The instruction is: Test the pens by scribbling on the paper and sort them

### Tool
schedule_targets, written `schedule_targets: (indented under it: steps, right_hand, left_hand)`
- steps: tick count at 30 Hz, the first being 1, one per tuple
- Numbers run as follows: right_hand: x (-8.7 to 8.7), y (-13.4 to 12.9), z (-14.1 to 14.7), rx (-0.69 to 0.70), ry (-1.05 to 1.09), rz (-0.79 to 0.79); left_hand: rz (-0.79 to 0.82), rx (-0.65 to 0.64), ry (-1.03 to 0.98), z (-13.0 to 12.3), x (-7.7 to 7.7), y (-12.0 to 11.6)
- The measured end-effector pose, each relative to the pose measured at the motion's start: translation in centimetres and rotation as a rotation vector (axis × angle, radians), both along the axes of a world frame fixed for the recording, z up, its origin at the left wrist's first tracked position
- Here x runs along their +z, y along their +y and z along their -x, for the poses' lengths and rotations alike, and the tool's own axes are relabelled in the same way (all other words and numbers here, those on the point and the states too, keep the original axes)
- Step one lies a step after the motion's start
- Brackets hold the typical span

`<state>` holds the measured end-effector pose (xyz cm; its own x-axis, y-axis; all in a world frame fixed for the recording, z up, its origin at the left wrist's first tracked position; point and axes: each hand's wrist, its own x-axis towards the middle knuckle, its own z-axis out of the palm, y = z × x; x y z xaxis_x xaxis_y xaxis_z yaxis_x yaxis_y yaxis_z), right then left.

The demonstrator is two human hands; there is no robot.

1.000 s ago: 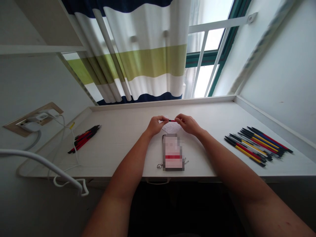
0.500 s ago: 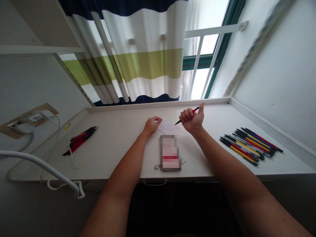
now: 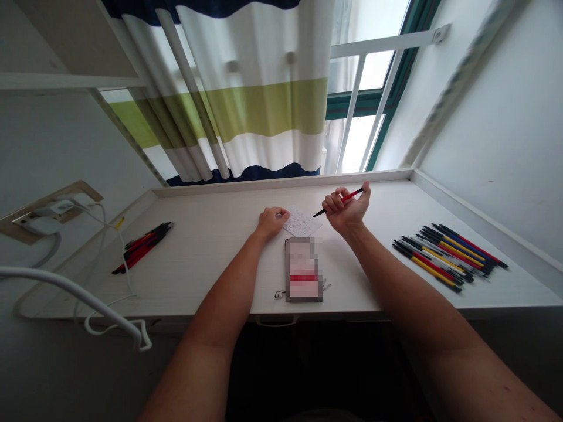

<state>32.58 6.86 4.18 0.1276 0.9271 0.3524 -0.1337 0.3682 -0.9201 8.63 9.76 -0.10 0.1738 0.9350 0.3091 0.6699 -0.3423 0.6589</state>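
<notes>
Since the earlier frame, our R hand (image 3: 345,214) has shifted the pen (image 3: 354,194) up & right, w/ more red showing. R hand is closed round it, black tip pointing down-left at the paper (image 3: 302,223), long axis diagonal above the desk (image 3: 211,264). L hand (image 3: 272,221) lies open, empty, at the paper's edge. A loose grip could drop the pen.

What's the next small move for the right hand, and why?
Probably lower the right hand so the black tip of the red-and-black pen reaches the marked paper slip. The tip already points toward the slip, just off its edge, and the left hand seems to rest against the slip, which may steady it.
</notes>
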Motion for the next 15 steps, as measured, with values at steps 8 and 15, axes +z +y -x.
schedule_targets:
  steps: [8, 15]
  right_hand:
    - [-0.02, 0.12, -0.27, 0.073, 0.11, 0.032]
    - [0.27, -0.22, -0.11, 0.034, 0.05, 0.052]
  left_hand:
    - [0.005, -0.001, 0.034, -0.03, -0.11, 0.14]
    - [-0.015, 0.008, 0.026, -0.04, -0.37, 0.35]
